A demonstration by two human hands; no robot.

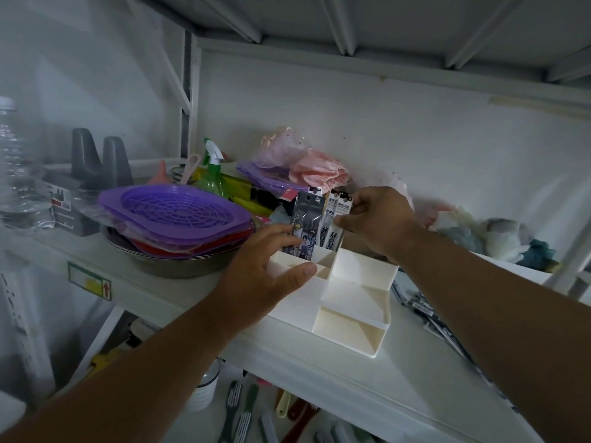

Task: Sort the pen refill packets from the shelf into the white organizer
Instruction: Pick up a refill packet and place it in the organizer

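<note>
The white organizer [351, 302] is seen on the white shelf [399, 388]. 3 pen refill packets [323, 225] are stood upright in its rear compartments. The dark packet [305, 227] is touched by the left hand [265, 273], thumb laid on the organizer's wall; whether it is gripped cannot be told. The white packets [334, 219] are pinched by the right hand [380, 219]. More packets [425, 310] are noted lying on the shelf, right of the organizer. A purple basket [172, 212] is stacked to the left.

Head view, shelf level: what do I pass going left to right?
Clear water bottle → grey stand → purple basket → green spray bottle → dark refill packet → white refill packets → right hand → loose packets on the shelf.
</note>
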